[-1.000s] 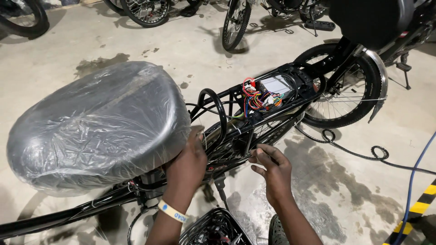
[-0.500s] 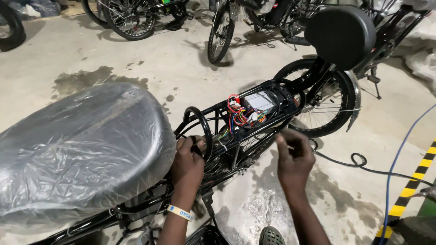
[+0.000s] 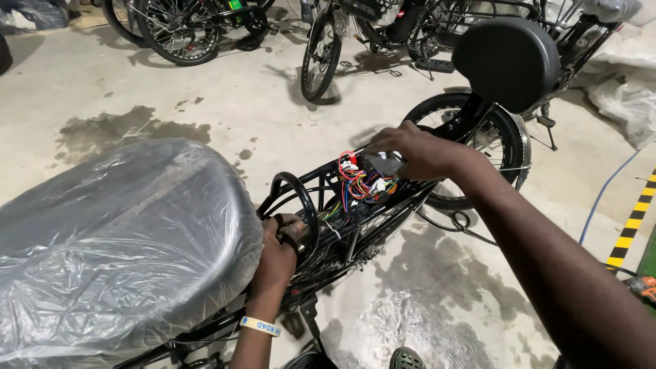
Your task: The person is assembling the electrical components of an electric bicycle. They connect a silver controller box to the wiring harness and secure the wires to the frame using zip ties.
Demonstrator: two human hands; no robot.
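I look down at a black electric bike frame [image 3: 321, 179] whose seat [image 3: 116, 239] is wrapped in clear plastic. My left hand [image 3: 280, 253] grips a looped black cable [image 3: 304, 205] just behind the seat. My right hand [image 3: 417, 152] reaches over the rear rack and rests on the grey controller box [image 3: 384, 164]. A bundle of red, blue, yellow and green wires [image 3: 362, 183] with white connectors lies right beside its fingers. Whether the fingers pinch the box I cannot tell. A black padded backrest [image 3: 509, 61] stands behind the rack, above the rear wheel [image 3: 492, 137].
Several parked bicycles [image 3: 321, 55] stand at the back on a stained concrete floor [image 3: 205, 109]. A blue cable [image 3: 605, 195] and yellow-black striped tape [image 3: 632, 225] run along the right. White sacks [image 3: 629, 102] lie far right. A green shoe [image 3: 408, 358] shows at the bottom.
My right hand rose from beside the frame and moved up and back onto the controller box on the rack. My left hand stayed on the cable loop. The view shifted forward.
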